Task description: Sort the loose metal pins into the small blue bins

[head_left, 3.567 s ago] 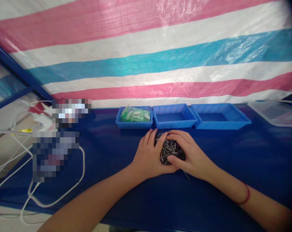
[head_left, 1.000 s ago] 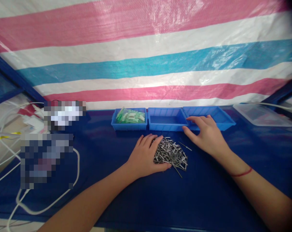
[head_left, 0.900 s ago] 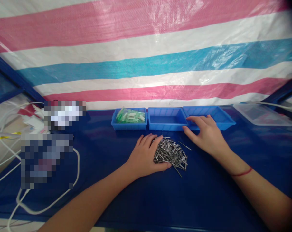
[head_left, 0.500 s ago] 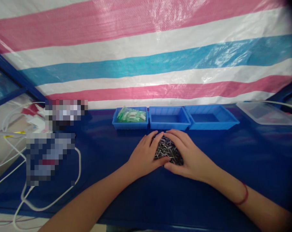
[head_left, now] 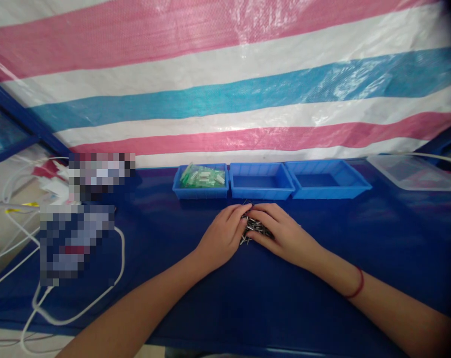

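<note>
Left grip and right grip are cupped toward each other around a small heap of metal pins on the dark blue table. Their fingers curve in from both sides, and the fingertips come together, or very nearly so, along the far edge of the heap. Pins show in the gap between the two hands, lying at mixed angles, with a few ends poking out toward the near side. Both hands touch the heap, but whether either one is clamped on any pins cannot be told, since the palms are hidden. A thin red band circles the right wrist.

Just beyond the hands, three blue bins stand side by side in a row. The left bin holds green and white items, too small to make out. Next to it come the middle bin and the right bin. Behind the row hangs a striped sheet in pink, white and blue. White cables loop at the far left, well apart from the pins.
</note>
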The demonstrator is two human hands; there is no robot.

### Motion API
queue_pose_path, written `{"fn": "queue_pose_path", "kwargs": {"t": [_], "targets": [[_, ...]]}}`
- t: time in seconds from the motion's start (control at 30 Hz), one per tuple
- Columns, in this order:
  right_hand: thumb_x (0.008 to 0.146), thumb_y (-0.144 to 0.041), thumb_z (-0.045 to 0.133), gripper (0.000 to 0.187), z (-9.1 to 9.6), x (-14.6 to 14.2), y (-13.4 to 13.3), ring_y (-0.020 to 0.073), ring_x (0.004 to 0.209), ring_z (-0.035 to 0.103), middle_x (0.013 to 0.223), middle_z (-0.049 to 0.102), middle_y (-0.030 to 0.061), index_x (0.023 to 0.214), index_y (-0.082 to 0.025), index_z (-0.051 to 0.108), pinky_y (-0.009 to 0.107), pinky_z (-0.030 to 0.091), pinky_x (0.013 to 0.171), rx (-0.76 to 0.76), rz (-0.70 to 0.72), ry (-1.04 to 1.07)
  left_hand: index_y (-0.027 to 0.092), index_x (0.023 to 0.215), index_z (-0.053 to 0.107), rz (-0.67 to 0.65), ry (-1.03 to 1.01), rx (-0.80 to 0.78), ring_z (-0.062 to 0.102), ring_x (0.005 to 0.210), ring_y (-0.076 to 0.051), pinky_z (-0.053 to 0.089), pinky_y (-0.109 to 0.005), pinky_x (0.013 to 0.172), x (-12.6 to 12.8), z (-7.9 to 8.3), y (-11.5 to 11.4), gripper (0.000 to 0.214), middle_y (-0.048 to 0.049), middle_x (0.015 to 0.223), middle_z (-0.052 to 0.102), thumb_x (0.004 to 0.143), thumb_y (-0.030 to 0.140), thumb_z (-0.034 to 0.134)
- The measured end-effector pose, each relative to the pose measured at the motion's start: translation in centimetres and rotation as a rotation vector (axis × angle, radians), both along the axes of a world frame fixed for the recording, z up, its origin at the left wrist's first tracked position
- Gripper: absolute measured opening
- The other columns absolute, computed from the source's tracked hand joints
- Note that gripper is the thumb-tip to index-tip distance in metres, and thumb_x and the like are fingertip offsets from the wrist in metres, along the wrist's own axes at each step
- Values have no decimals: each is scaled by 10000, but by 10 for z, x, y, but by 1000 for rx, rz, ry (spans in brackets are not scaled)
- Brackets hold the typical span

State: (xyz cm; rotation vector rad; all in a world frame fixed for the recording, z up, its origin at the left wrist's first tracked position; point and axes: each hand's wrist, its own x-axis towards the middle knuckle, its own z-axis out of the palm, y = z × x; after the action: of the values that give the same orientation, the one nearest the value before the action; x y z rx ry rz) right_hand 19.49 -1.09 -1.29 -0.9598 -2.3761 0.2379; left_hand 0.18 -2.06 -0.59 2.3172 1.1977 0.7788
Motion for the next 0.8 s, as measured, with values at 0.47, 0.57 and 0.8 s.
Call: {"fn": "queue_pose_path", "kwargs": {"t": [0.47, 0.57, 0.8], "targets": [[882, -204, 523, 218, 8, -10, 3, 244, 1104, 543, 1124, 616, 106, 1099, -204, 550, 439, 450, 955, -17, -79, 272, 166, 1326, 427, 63, -213, -45, 441, 1289, -205, 328, -398, 1119, -2, 3, 1, 379, -110, 1370, 494, 993, 320, 333], [868, -210, 549, 226, 12, -4, 1, 242, 1100, 549, 1125, 622, 97, 1094, -208, 553, 436, 445, 961, -26, -96, 280, 174, 1300, 462, 63, -219, -21, 449, 1279, -203, 318, -392, 1122, -6, 7, 2, 354, -99, 1346, 517, 990, 298, 345], [792, -65, 522, 184, 19, 15, -3, 210, 935, 562, 969, 612, 80, 915, -186, 587, 378, 466, 840, 4, -61, 228, 186, 1150, 604, -6, -53, 70, 527, 1182, -183, 381, -340, 1057, -27, 28, 8, 264, -79, 1232, 583, 963, 249, 428]]}}
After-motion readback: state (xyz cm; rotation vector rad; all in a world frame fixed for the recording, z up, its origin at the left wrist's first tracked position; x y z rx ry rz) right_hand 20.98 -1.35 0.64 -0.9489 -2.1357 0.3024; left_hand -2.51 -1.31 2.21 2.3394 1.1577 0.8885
